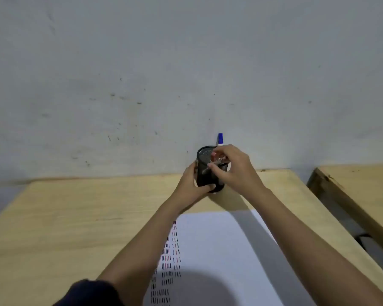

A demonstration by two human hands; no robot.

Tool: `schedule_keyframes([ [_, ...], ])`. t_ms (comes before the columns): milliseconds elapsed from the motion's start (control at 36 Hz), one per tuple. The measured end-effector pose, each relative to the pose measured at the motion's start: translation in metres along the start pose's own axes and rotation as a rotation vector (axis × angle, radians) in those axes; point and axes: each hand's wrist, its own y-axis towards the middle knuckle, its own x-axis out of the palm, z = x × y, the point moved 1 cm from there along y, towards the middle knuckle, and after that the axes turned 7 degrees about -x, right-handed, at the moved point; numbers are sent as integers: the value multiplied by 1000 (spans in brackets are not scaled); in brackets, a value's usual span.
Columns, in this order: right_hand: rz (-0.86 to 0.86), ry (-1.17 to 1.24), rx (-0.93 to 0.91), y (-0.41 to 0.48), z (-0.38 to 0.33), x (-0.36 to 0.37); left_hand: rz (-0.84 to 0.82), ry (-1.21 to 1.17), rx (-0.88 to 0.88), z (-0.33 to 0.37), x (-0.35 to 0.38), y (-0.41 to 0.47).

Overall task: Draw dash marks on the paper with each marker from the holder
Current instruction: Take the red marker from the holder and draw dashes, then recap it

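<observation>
Dim, soft picture; rounded shadow across the paper [219, 250], wide-angle bending at edges.

Both hands [228, 171] crowd the holder [205, 171] at twelve o'clock; the wall [164, 85] blocks beyond; bare table [75, 217] lies open at nine.

Black mesh holder [208, 171], blue-capped marker [220, 138], white paper [219, 250] with red and black dash marks [171, 261], light wood table [75, 217], grey wall [164, 74].

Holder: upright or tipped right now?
Tipped. The black mesh holder leans toward the camera, its open mouth visible, gripped at the base by the left hand; a blue-capped marker sticks out behind.
</observation>
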Motion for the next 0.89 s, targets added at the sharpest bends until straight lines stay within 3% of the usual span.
schedule_keyframes([
  [111,-10,-91,-31,3,2,2,34,-89,-25,1,10,5],
  [333,0,-14,-7,6,8,3,89,-87,-68,-9,14,9],
  [500,134,90,39,5,-2,-5,159,81,-71,-6,13,10],
  [639,256,88,-45,5,-27,-23,199,147,-108,3,13,7],
  [889,362,67,-182,-10,-77,-49,214,22,-165,29,-1,-26],
])
